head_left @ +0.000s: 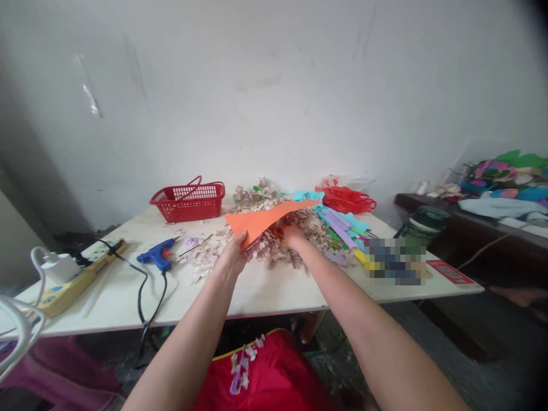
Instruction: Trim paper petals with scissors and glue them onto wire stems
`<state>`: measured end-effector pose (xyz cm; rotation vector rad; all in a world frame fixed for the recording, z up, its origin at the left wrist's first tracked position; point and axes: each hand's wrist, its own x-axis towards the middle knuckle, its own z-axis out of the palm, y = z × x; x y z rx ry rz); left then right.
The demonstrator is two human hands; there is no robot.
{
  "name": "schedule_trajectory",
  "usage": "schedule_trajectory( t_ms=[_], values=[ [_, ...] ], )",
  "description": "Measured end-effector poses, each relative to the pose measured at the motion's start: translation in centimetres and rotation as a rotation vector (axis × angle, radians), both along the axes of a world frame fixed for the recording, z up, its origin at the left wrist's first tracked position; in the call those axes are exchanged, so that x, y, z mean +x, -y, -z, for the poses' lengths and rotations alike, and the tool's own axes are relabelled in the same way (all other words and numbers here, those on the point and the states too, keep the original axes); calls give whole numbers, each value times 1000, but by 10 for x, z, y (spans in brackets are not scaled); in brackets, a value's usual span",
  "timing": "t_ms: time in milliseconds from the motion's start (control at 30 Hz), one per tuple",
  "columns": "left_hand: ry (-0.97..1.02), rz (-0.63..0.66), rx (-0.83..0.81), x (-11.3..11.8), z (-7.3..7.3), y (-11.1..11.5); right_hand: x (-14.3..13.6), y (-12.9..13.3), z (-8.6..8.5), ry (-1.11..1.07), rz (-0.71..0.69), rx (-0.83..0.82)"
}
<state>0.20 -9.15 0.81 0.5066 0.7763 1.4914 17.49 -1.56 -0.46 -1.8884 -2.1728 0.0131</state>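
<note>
An orange sheet [263, 218] with pointed corners is held over the middle of the table. My left hand [238, 250] is closed on its near left edge, thumb on top. My right hand [292, 235] is below the sheet's right part, its fingers closed round red-and-yellow handles [279, 233] that look like those of scissors; the blades are hidden. Under both hands spreads a heap of pale scraps [308, 227], cut small and piled loosely.
A red basket [188, 205] stands back left. A blue glue gun [157, 254] and a power strip [71, 288] lie left. Purple strips [339, 224], a red plastic bag [349, 200] and a dark jar [428, 220] are right. The wall rises behind the table.
</note>
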Motion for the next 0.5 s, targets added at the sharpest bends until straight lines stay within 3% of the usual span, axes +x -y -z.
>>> schedule_trajectory(
  t_ms=[200, 500],
  values=[
    [-75, -46, -46, 1, 22, -8, 7, -12, 4, -48, -49, 126],
    [-32, 2, -13, 13, 23, -10, 6, -25, 3, -139, -94, 240]
  ],
)
